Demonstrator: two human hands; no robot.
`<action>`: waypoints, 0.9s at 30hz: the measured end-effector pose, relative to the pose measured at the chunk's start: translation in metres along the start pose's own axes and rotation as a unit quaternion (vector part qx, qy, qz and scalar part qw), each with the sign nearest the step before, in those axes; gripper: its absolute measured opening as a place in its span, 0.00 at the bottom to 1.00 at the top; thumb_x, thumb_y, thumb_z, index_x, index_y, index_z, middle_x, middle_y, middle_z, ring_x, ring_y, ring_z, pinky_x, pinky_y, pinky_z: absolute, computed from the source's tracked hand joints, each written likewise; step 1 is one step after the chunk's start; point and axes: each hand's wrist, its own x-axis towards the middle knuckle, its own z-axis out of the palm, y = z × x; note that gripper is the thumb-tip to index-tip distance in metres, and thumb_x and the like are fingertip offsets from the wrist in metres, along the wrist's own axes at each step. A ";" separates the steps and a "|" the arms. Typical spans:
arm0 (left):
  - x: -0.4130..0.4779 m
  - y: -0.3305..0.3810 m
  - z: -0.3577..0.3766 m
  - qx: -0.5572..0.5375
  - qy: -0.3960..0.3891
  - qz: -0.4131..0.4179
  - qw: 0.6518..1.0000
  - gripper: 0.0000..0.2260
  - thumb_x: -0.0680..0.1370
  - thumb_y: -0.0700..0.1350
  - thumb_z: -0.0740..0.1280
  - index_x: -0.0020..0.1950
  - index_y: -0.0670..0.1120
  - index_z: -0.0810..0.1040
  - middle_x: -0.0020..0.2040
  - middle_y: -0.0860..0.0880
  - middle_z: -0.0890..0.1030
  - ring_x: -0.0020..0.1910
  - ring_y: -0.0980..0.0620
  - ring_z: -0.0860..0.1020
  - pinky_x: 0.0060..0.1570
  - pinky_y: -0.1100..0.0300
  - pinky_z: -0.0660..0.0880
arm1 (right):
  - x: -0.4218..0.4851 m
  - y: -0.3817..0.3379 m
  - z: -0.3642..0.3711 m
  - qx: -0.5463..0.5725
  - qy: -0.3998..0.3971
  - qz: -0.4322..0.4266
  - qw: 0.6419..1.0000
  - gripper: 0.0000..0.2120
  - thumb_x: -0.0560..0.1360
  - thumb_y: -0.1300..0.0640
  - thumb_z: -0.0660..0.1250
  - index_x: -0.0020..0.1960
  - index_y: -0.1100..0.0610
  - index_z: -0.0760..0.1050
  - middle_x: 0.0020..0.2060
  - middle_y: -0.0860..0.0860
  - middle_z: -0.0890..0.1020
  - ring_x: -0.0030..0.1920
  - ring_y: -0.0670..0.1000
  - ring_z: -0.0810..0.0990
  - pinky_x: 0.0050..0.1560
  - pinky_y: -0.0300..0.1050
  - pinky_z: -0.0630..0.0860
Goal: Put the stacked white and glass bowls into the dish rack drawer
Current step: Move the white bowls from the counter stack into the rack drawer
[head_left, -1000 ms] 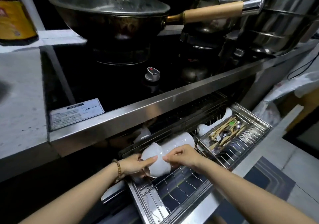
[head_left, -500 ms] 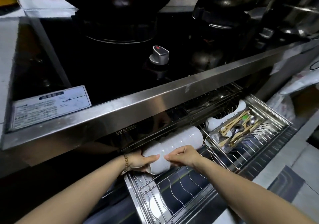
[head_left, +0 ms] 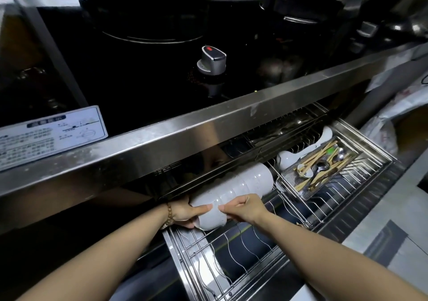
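Note:
A long stack of white bowls (head_left: 240, 187) lies on its side in the pulled-out dish rack drawer (head_left: 234, 261), its far end reaching under the steel counter edge. My left hand (head_left: 185, 210), with a bead bracelet on the wrist, cups the near end of the stack from the left. My right hand (head_left: 245, 208) pinches the stack's near end from the right. Both hands grip the stack just above the wire rack. I cannot pick out any glass bowl in the stack.
A steel cutlery tray (head_left: 319, 171) with chopsticks and spoons sits in the drawer's right part, a white ladle (head_left: 301, 154) behind it. The steel counter edge (head_left: 208, 124) overhangs the drawer. A cooktop knob (head_left: 212, 59) and pots stand above. Floor and bags lie at right.
The camera has tilted down and come closer. The stack of bowls has moved deeper and lower into the drawer, with both hands still on its near end.

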 end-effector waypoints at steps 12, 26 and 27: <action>-0.010 0.004 0.007 0.161 0.107 0.032 0.981 0.39 0.75 0.61 0.62 0.75 0.40 0.52 0.71 0.43 0.69 0.67 0.47 0.71 0.67 0.61 0.65 | -0.010 -0.012 -0.007 -0.032 -0.043 0.013 0.998 0.06 0.69 0.67 0.74 0.35 0.61 0.78 0.27 0.53 0.81 0.24 0.43 0.79 0.30 0.35 0.74; -0.102 0.041 0.027 0.123 0.174 0.159 0.964 0.29 0.77 0.54 0.64 0.73 0.41 0.61 0.68 0.43 0.71 0.63 0.50 0.73 0.56 0.67 0.67 | -0.108 -0.063 -0.050 -0.026 0.029 -0.120 0.992 0.05 0.73 0.64 0.70 0.44 0.54 0.79 0.39 0.53 0.81 0.43 0.50 0.80 0.50 0.45 0.76; -0.112 0.045 0.030 0.129 0.171 0.173 0.961 0.29 0.77 0.54 0.64 0.73 0.42 0.61 0.68 0.43 0.71 0.63 0.51 0.74 0.57 0.66 0.68 | -0.120 -0.066 -0.054 -0.033 0.037 -0.137 0.989 0.05 0.73 0.62 0.70 0.47 0.54 0.79 0.41 0.52 0.81 0.45 0.49 0.79 0.49 0.44 0.76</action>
